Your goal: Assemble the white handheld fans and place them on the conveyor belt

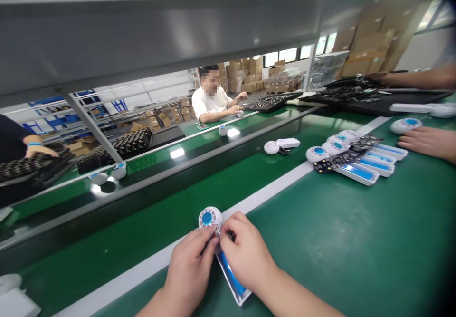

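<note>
The left hand (190, 264) and right hand (244, 253) each held a clenched grip on the white plastic blue-centred round-headed device (210, 218), which lay on the green bench (338, 250). Uneven pinching probably risked twisting its neck.

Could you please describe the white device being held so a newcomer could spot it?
Start at the green bench and follow its white stripe to the near edge. There the left hand and right hand grip a white device with a round blue-centred head. Unlike the similar units piled farther right, it alone is held.
</note>
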Available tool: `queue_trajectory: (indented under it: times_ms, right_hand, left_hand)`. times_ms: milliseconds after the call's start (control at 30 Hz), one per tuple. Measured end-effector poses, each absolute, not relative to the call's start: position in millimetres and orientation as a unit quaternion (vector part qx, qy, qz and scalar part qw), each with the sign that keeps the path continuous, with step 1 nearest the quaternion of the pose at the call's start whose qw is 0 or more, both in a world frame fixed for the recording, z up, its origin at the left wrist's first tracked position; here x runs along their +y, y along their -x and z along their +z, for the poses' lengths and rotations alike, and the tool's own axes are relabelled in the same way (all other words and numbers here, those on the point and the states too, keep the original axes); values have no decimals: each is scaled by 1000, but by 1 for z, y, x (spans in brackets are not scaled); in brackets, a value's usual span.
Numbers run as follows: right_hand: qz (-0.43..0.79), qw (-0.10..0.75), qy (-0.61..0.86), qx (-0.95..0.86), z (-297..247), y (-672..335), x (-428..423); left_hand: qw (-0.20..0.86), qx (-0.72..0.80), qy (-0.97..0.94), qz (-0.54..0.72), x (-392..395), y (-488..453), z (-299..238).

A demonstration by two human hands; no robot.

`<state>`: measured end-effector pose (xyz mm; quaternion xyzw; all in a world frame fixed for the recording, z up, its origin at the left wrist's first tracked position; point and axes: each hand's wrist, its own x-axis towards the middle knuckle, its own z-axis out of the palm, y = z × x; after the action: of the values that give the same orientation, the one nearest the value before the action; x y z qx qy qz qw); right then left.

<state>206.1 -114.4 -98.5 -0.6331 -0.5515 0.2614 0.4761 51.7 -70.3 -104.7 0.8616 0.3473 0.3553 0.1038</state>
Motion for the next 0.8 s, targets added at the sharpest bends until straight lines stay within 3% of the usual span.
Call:
queue_trajectory:
  times_ms: [467, 800]
  right_hand:
    - [300, 494, 633, -515, -97, -204, -114]
    - [296, 474, 652, -513, -104, -199, -116]
  left_hand:
    - [74, 259, -888, 374, -69, -52, -104]
    - [-14, 206, -903, 377, -72, -50, -94]
